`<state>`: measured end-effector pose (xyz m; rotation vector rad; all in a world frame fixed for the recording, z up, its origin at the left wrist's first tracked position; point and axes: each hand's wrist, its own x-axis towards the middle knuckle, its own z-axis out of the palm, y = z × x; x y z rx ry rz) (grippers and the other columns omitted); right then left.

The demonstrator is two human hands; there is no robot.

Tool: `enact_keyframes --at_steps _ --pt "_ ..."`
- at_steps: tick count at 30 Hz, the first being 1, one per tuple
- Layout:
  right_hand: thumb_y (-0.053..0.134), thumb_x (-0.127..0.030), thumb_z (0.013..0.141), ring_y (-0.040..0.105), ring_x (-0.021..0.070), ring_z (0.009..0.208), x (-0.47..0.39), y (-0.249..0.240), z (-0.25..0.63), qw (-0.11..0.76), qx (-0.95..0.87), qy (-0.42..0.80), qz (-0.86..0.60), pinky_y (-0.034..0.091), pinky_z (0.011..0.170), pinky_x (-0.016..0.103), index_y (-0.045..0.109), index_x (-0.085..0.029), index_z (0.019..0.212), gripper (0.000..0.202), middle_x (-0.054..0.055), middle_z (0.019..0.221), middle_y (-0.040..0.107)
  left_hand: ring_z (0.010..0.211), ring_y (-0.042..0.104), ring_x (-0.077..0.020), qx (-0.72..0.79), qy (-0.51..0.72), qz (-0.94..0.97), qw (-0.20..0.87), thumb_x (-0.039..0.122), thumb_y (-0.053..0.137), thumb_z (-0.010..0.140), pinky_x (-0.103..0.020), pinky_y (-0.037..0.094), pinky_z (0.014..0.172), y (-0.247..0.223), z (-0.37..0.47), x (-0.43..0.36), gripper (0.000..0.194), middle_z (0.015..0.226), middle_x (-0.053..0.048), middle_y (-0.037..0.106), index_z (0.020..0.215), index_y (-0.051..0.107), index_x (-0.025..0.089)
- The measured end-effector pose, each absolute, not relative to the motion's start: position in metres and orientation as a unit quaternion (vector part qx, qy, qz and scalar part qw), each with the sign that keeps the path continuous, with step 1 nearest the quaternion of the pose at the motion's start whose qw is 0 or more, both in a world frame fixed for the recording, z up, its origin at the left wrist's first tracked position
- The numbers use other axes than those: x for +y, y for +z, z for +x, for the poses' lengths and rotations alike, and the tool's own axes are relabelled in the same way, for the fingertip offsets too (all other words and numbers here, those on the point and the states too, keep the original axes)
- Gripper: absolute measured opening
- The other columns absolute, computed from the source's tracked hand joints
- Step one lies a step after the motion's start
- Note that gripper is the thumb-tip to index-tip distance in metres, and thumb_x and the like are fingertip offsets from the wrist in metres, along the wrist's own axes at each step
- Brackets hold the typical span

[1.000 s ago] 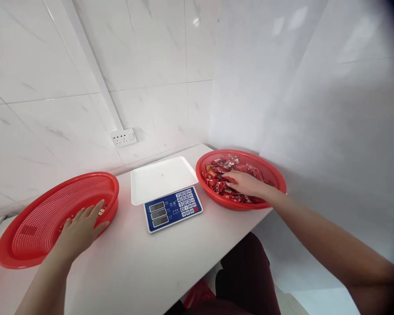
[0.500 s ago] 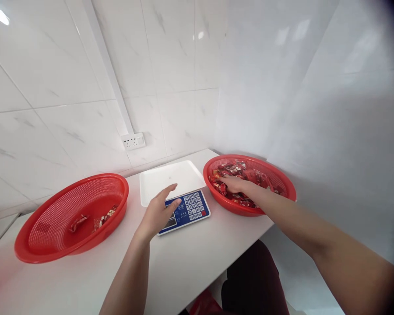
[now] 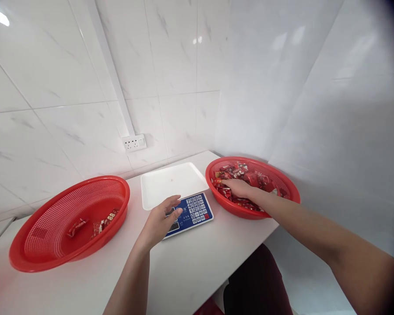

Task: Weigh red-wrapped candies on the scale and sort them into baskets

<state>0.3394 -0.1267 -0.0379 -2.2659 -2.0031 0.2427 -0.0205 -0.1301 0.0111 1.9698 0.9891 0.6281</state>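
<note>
Over the left end of the blue keypad of a scale [image 3: 197, 210] hovers my left hand [image 3: 160, 221], its thumb and fingers apart and nothing between them. The scale's white tray [image 3: 170, 181] lies behind the keypad with nothing but a tiny speck on it. My right hand [image 3: 235, 187] reaches into the right red basket [image 3: 241, 211], among many red-wrapped packets [image 3: 251, 178]. Its fingertips are partly hidden by the packets, so what they hold cannot be made out. In the left red basket [image 3: 47, 234] lie a few red packets [image 3: 77, 227].
The white table [image 3: 180, 262] meets a tiled wall behind, with a power socket [image 3: 134, 143] low on it. A pale wall rises close on the right. My legs [image 3: 256, 284] are below the table's front edge.
The fingers of my left hand have drawn a little closer together and lower. My right hand has shifted slightly among the packets. The view has moved a little.
</note>
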Motion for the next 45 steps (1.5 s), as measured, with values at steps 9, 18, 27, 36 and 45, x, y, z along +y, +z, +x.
enact_keyframes --at_steps 9,18,27,36,45 --pt "0.058 -0.025 0.077 0.061 0.0180 0.080 -0.126 -0.004 0.379 0.317 -0.577 0.109 -0.745 0.046 0.074 0.028 0.061 -0.017 0.088 0.015 0.006 0.091 0.068 0.115 0.057 -0.0205 0.399 0.281 0.771 0.409 0.048 0.050 0.084 -0.035 0.045 0.097 0.012 -0.024 -0.124 0.046 0.124 -0.005 0.061 0.125 0.051 0.028" --pt "0.072 -0.030 0.069 0.044 0.0077 0.045 -0.127 0.033 0.358 0.523 -0.442 0.235 -0.690 0.036 0.045 0.020 0.057 -0.017 0.092 0.030 -0.006 0.053 0.053 0.116 0.055 -0.0226 0.402 0.274 0.762 0.427 0.048 0.052 0.083 -0.038 0.043 0.098 0.010 -0.023 -0.125 0.048 0.124 -0.006 0.061 0.126 0.051 0.027" --pt "0.081 -0.037 0.058 0.038 0.0048 0.040 -0.113 0.063 0.298 0.584 -0.460 0.353 -0.568 0.032 0.041 0.018 0.054 -0.020 0.086 0.043 -0.009 0.050 0.050 0.120 0.051 -0.0245 0.357 0.340 0.705 0.511 0.044 0.059 0.080 -0.040 0.043 0.098 0.003 -0.013 -0.124 0.050 0.126 -0.010 0.058 0.126 0.050 0.025" --pt "0.077 -0.043 0.059 0.037 0.0054 0.036 -0.095 0.044 0.155 0.611 -0.462 0.488 -0.419 0.032 0.036 0.018 0.053 -0.021 0.089 0.045 -0.012 0.043 0.045 0.106 0.060 -0.0247 0.265 0.442 0.347 0.784 0.031 0.076 0.071 -0.044 0.053 0.085 -0.013 0.015 -0.131 0.089 0.127 -0.013 0.053 0.143 0.023 0.033" --pt "0.073 -0.040 0.062 0.055 0.0095 0.054 -0.063 0.018 0.124 0.697 -0.379 0.417 -0.445 0.048 0.050 0.024 0.052 -0.022 0.087 0.037 -0.005 0.069 0.058 0.108 0.060 -0.0187 0.290 0.541 0.349 0.708 0.024 0.072 0.074 -0.036 0.049 0.094 -0.016 0.003 -0.113 0.084 0.125 -0.007 0.054 0.142 0.025 0.037"
